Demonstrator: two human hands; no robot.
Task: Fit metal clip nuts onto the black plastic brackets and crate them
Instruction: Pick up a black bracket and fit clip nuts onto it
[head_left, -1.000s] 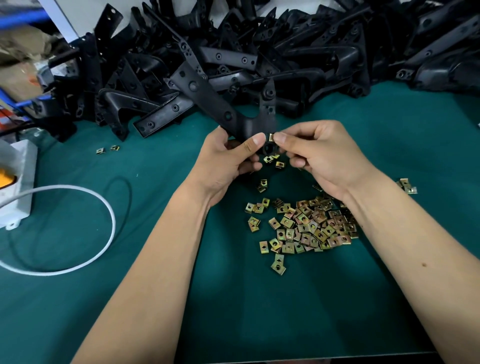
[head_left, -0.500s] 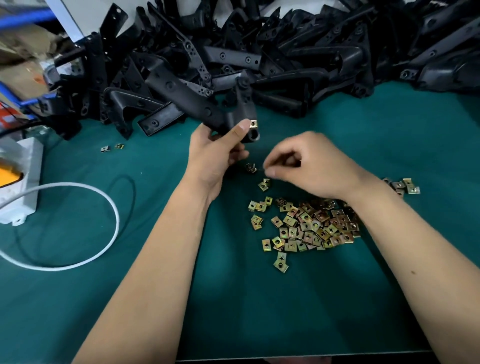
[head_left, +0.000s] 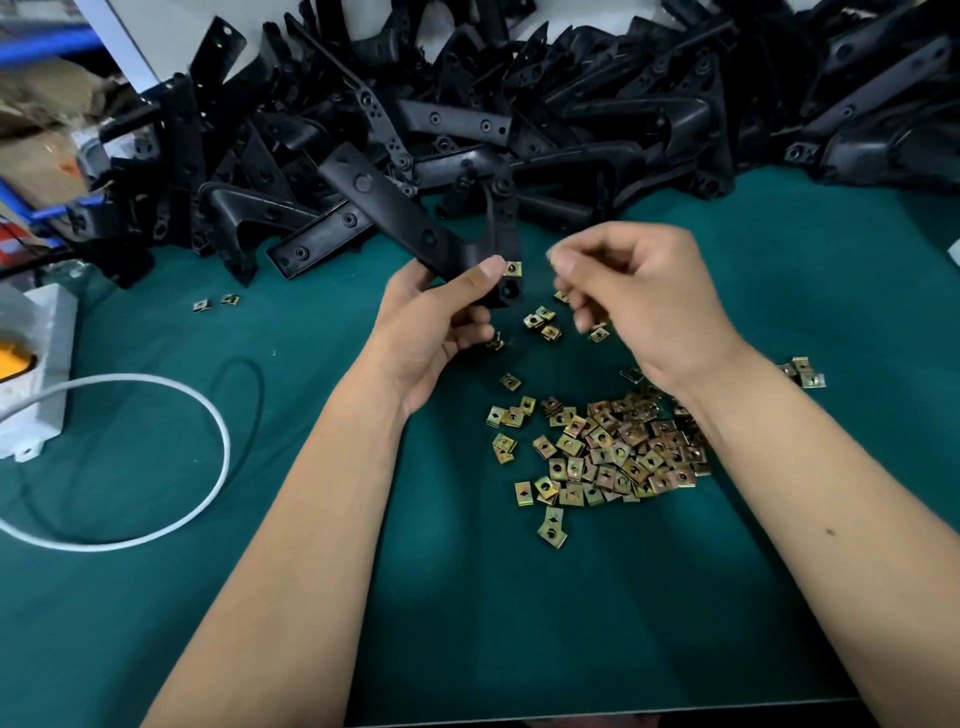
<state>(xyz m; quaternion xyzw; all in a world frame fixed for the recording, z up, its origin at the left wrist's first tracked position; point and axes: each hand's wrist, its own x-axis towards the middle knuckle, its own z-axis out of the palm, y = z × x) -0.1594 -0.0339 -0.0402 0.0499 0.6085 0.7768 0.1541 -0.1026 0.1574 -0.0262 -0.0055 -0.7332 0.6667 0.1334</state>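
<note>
The bracket (head_left: 415, 228) is gripped above the green mat (head_left: 311, 571) by the left hand (head_left: 436, 322), thumb beside a fitted clip nut (head_left: 512, 268). The right hand (head_left: 639, 301) has its fingers curled; whether they pinch a nut I cannot tell. The next nut should slide on squarely, hole over hole.

One view only — head cam, worn by the person, looking fwd and steeply down over both forearms onto the green tabletop (head_left: 156, 597). Wide-angle lens, so edges bow. It sits close: left hand (head_left: 431, 322) and right hand (head_left: 639, 301) fill mid-frame. Near edge of the tabletop runs along the bottom; far edge lies under the bracket pile (head_left: 519, 104) — no second view to overlap.
</note>
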